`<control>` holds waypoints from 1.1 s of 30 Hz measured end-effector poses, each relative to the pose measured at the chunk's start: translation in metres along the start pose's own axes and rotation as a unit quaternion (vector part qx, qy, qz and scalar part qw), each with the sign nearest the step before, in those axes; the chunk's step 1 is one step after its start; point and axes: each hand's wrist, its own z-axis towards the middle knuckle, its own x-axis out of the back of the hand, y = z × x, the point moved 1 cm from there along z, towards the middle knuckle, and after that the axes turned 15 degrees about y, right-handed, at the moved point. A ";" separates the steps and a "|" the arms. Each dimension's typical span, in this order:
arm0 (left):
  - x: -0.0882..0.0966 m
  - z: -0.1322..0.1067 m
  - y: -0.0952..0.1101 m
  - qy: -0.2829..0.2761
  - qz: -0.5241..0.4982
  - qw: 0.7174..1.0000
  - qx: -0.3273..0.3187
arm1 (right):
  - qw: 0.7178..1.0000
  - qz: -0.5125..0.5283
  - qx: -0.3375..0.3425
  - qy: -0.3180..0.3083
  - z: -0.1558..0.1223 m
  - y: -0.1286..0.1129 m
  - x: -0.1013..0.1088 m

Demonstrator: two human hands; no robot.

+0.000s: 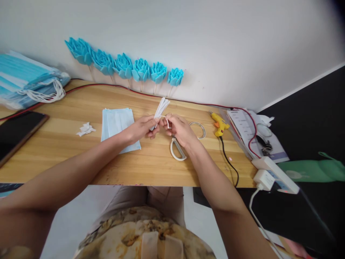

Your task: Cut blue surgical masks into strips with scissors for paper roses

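Observation:
My left hand (142,128) is closed on a folded, pleated white strip (162,107) that sticks up and to the right above the wooden table (81,154). My right hand (180,129) is closed in a pinch on a thin white string (167,122) right beside the strip's lower end. The two hands almost touch over the middle of the table. A flat blue face mask (117,122) lies just left of my left hand. White-handled scissors (176,150) lie under my right wrist.
Several blue mask-flowers on sticks (124,66) lean on the wall. A stack of masks (27,79) and a phone (16,131) are at left. A yellow glue gun (219,124), tape ring (199,127), papers and a power strip (277,174) sit at right.

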 end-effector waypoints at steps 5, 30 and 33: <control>0.000 0.001 0.002 -0.019 -0.066 0.995 0.069 | 0.996 0.062 -0.046 -0.038 0.004 0.001 0.002; 0.006 0.003 0.002 -0.007 -0.086 0.993 0.078 | 0.999 0.030 0.035 0.017 0.010 0.006 0.007; 0.005 0.000 0.006 -0.045 -0.113 0.987 0.107 | 0.996 -0.026 0.084 0.022 0.012 0.009 0.008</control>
